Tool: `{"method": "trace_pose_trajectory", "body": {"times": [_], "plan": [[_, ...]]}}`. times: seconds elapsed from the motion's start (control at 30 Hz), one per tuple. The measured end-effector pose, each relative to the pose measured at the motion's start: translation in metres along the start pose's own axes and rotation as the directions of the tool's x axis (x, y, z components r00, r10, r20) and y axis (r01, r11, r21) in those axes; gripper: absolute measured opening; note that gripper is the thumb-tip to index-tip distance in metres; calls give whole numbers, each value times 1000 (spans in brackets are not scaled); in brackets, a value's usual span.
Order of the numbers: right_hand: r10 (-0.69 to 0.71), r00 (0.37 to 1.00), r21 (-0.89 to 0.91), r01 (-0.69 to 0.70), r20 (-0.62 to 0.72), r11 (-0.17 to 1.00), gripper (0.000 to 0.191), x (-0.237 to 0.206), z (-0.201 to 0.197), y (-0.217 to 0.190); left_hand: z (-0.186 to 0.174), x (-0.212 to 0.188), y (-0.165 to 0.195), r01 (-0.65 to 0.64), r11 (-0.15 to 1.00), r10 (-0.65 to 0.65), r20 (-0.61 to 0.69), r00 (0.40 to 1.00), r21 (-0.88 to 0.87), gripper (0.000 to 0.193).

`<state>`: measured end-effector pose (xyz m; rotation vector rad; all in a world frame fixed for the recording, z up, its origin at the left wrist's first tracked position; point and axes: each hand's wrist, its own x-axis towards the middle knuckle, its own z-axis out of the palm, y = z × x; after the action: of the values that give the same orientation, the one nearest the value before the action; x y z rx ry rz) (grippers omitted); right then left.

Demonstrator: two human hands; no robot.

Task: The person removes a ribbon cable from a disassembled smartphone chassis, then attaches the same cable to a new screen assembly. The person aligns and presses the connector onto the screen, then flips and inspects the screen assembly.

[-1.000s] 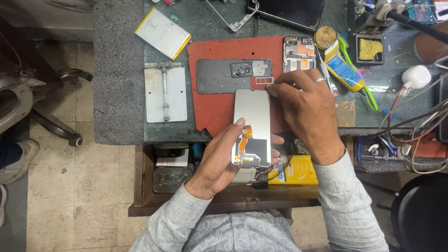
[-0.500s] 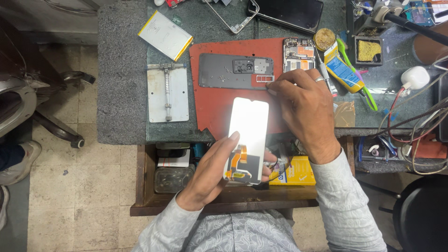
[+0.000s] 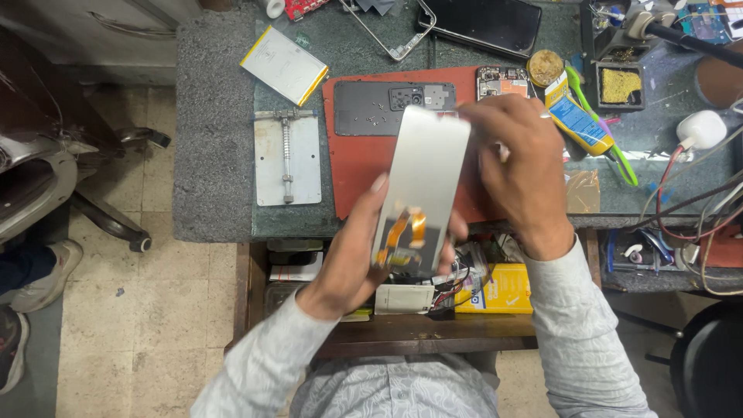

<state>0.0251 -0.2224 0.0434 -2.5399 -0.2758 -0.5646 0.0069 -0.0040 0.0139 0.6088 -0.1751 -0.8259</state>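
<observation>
I hold a phone display panel (image 3: 429, 166), its silvery back facing me and an orange flex cable (image 3: 406, 228) at its lower end. My left hand (image 3: 348, 259) grips the lower end from the left, thumb along the edge. The fingers of my right hand (image 3: 518, 166) close on the upper right edge. The panel hovers tilted above a red work mat (image 3: 360, 170). On the mat behind it lies a dark opened phone body (image 3: 379, 108), partly hidden by the panel.
A metal clamp plate (image 3: 288, 159) and a white battery with a yellow edge (image 3: 282, 63) lie left of the mat. A circuit board (image 3: 501, 77), glue tube (image 3: 573, 116), dark phone (image 3: 487, 23) and cables sit right and behind. An open drawer (image 3: 503, 290) holds boxes and wires.
The panel has risen from low over the table edge and now stands higher and more tilted. My right hand left the mat and moved onto the panel's upper right edge.
</observation>
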Motion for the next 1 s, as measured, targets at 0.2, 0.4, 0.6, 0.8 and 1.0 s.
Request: {"method": "trace_pose_trajectory", "body": {"times": [0.2,0.4,0.6,0.8,1.0], "plan": [[115,991,541,-62,-65,838,44,-12,-6,-4,-6,45,13,-1,1000,0,74,997,13,70],[137,990,717,-115,27,687,70,-22,10,-16,-16,37,0,101,990,-115,148,982,101,74],[237,970,771,-189,51,608,41,-33,13,-13,-12,27,11,214,940,-259,144,955,265,74],[347,938,768,-206,-22,607,25,-44,3,-8,-1,21,22,78,946,-144,192,971,314,70],[320,945,771,-149,-75,619,14,-43,-4,-16,12,16,17,-106,903,85,68,994,416,35]]}}
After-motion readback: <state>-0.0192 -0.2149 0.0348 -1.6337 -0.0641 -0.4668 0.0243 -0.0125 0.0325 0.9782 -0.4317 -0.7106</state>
